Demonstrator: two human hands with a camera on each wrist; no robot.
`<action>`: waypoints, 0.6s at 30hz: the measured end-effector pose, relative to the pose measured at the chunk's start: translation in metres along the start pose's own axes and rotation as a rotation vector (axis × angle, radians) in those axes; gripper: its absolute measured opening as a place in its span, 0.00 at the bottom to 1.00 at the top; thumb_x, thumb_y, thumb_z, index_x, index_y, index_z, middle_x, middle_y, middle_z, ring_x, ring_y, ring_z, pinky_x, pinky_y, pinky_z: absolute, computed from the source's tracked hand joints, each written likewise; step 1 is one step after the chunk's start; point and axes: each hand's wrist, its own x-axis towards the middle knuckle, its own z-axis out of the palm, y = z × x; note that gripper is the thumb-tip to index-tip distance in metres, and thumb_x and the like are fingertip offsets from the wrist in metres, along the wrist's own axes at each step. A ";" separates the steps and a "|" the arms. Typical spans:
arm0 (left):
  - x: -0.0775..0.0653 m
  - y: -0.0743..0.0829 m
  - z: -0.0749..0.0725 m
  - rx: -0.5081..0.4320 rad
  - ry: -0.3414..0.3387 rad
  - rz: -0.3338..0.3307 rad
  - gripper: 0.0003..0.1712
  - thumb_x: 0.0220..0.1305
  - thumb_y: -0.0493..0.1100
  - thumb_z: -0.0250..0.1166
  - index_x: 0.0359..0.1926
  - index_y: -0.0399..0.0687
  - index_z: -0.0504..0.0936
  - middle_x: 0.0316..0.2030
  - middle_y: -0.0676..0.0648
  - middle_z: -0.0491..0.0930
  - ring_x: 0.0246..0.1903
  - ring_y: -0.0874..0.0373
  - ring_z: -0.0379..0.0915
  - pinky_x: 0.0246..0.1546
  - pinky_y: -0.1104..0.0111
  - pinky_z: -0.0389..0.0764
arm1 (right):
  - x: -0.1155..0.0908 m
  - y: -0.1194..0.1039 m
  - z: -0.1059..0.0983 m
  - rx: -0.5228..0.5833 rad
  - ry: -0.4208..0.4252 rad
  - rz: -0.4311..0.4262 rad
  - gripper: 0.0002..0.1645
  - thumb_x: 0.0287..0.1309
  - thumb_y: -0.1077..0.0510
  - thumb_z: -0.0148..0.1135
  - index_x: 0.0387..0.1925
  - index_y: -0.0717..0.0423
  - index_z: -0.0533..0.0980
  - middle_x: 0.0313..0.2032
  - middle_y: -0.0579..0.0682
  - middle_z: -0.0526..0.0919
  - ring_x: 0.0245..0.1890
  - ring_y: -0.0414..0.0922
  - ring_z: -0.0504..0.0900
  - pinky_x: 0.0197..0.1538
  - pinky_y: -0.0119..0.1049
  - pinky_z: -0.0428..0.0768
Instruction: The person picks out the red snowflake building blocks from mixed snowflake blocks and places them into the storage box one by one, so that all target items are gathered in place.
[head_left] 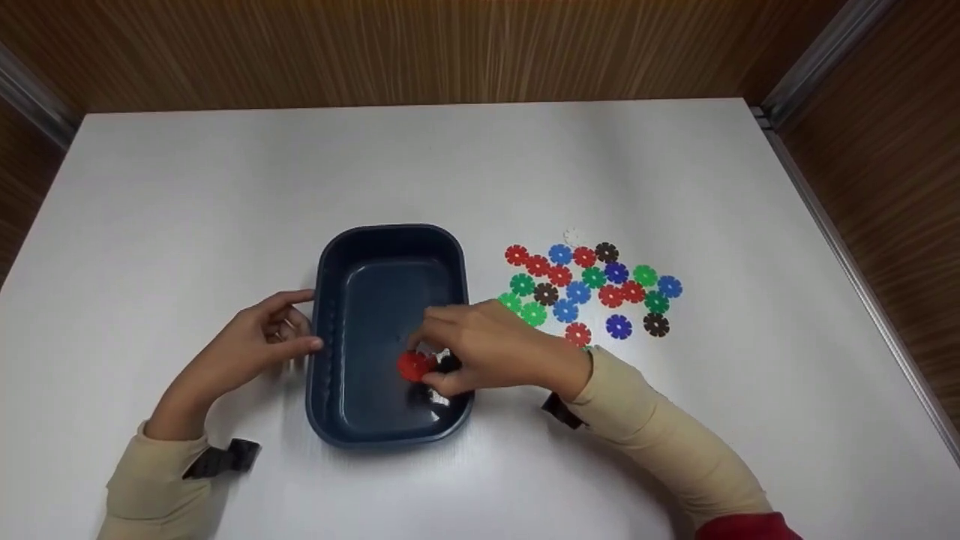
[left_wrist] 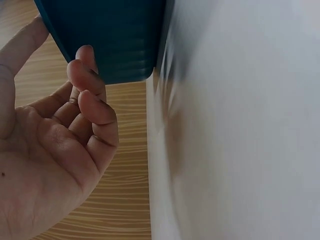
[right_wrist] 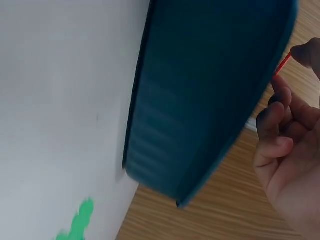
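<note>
A dark blue plastic basin stands on the white table between the hands. My right hand reaches over its right rim and pinches a red notched building disc between thumb and fingers. Edge-on, the red disc shows at the fingertips in the right wrist view. Under that hand are dark and shiny patches in the basin that I cannot make out. My left hand touches the basin's left side with thumb and forefinger; in the left wrist view the other fingers of this hand are loosely bent beside the basin wall.
Right of the basin, several notched discs in red, blue, green and black lie spread flat on the table. A whitish disc is at their far edge. A wood-grain panel rises behind the table.
</note>
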 end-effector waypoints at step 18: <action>0.000 0.000 0.000 0.007 0.001 -0.008 0.35 0.62 0.44 0.67 0.67 0.39 0.66 0.37 0.49 0.75 0.29 0.66 0.71 0.31 0.72 0.71 | 0.011 -0.004 0.022 0.074 -0.141 -0.017 0.20 0.58 0.44 0.64 0.48 0.48 0.78 0.30 0.42 0.78 0.23 0.34 0.71 0.24 0.22 0.59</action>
